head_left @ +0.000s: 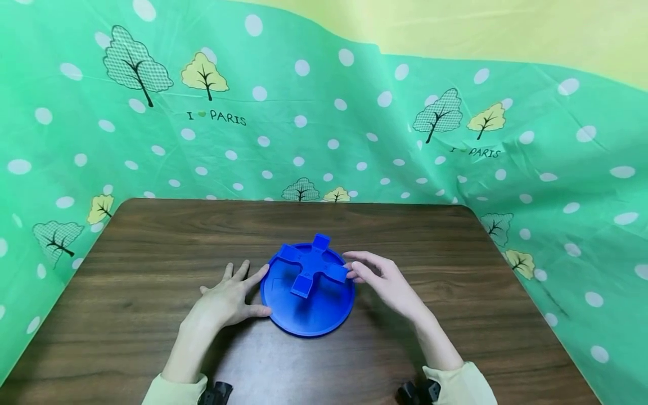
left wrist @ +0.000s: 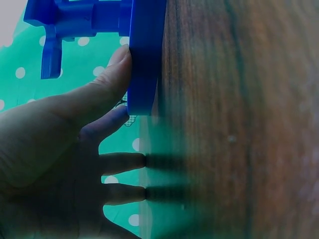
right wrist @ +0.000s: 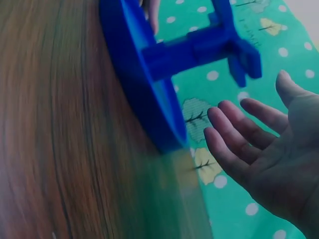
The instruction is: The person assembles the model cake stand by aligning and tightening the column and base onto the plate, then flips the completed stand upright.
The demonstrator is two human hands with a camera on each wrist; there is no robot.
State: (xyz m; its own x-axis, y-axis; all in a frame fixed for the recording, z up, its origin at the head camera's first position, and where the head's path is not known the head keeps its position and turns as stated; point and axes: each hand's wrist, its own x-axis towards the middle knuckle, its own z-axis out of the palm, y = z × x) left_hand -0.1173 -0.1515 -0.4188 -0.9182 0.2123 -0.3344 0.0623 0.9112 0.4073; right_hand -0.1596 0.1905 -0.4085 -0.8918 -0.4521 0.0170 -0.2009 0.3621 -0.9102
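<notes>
A round blue plastic base (head_left: 310, 320) with a raised rim lies on the table. From it rises a short post (right wrist: 184, 54), topped by a blue cross-shaped piece (head_left: 311, 262) with paddle-like arms. My left hand (head_left: 223, 301) touches the left side of the base's rim with thumb and index finger. Its other fingers are spread, straight, toward the table. Beside the right arm of the cross is my right hand (head_left: 382, 280), fingers slightly bent. In the right wrist view a gap shows between these fingers and the cross, with nothing held.
The dark wood-grain table (head_left: 167, 247) surrounds the base. Behind and at its sides hangs a green polka-dot cloth (head_left: 304, 140) printed with trees. Black straps with small devices sit at both wrists, by the pale sleeves (head_left: 458, 385).
</notes>
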